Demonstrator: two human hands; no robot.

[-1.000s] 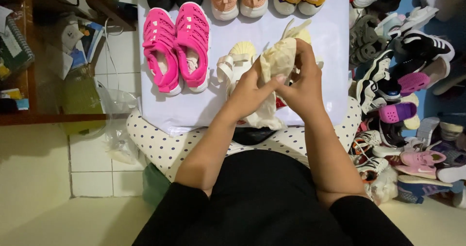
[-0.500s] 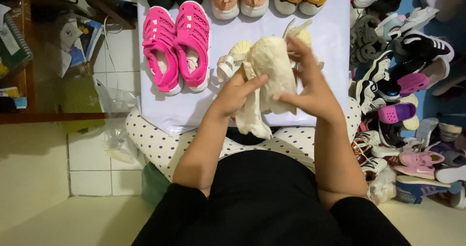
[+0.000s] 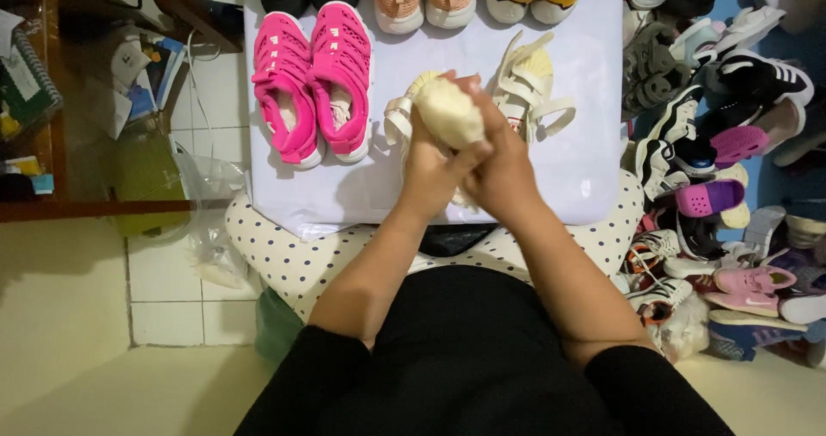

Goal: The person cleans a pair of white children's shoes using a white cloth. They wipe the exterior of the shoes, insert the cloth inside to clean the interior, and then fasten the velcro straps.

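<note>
Both hands, left hand (image 3: 434, 173) and right hand (image 3: 503, 173), clamp their fingers around a cream wad (image 3: 449, 111) above the white sheet (image 3: 482, 61).

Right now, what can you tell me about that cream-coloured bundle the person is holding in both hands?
The cream crumpled wad, which looks like soft paper or thin cloth, is bunched into a rounded ball with creased folds. It is held above the white sheet, pressed between the left hand and the right hand, whose fingers wrap its lower half. It sits over a cream strappy sandal, with the matching sandal lying just to its right.
</note>
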